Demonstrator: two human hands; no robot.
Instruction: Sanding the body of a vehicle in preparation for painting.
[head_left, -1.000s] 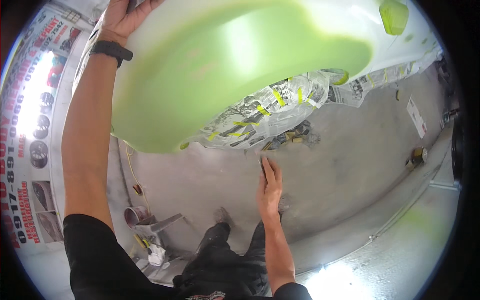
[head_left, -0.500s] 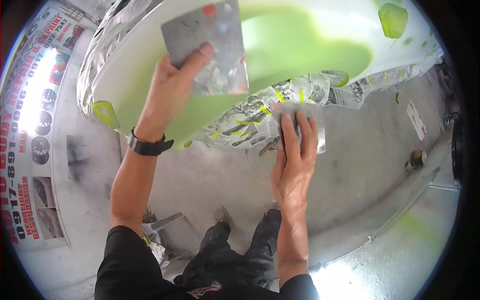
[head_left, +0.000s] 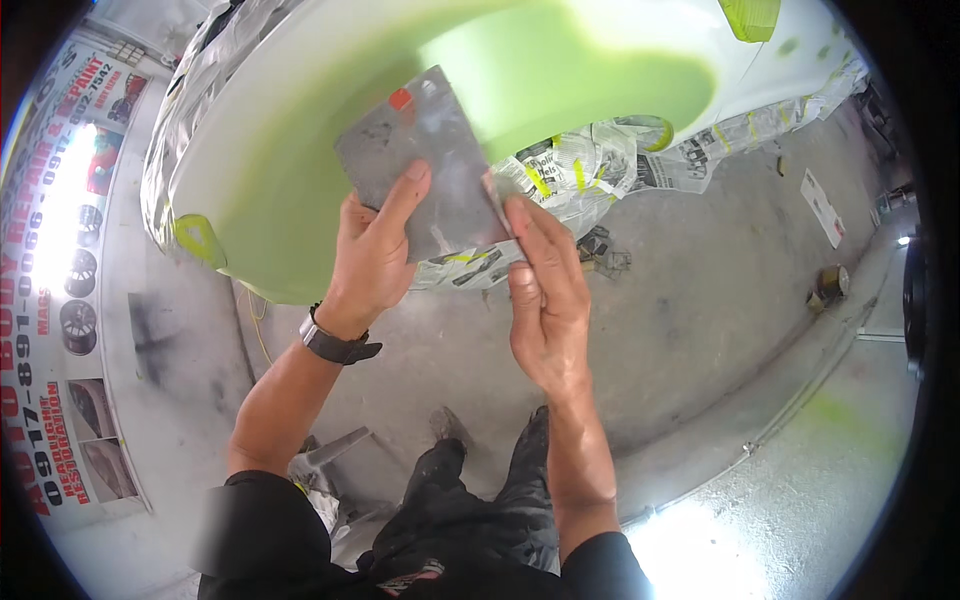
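My left hand (head_left: 375,260) grips a flat grey metal sheet (head_left: 440,190) by its lower left, thumb on its upper face. A red patch marks the sheet's top corner. At the sheet's right edge, my right hand (head_left: 550,310) pinches a thin flat spreader blade (head_left: 499,205) between fingers and thumb; it appears nearly edge-on and seems to meet the sheet. Both hands are in front of a white car panel (head_left: 265,235) with a broad pale-green coat, apart from it as far as I can see.
Newspaper masking (head_left: 600,165) with yellow-green tape covers the wheel opening and lower edge. A small can (head_left: 830,285) and a white sheet of paper (head_left: 823,208) lie on the grey floor at the right. A printed banner (head_left: 75,260) hangs at the left.
The metal sheet has come down and nearer, tilting, in my left hand. My right hand has moved left with the spreader, bringing it to the sheet's edge.
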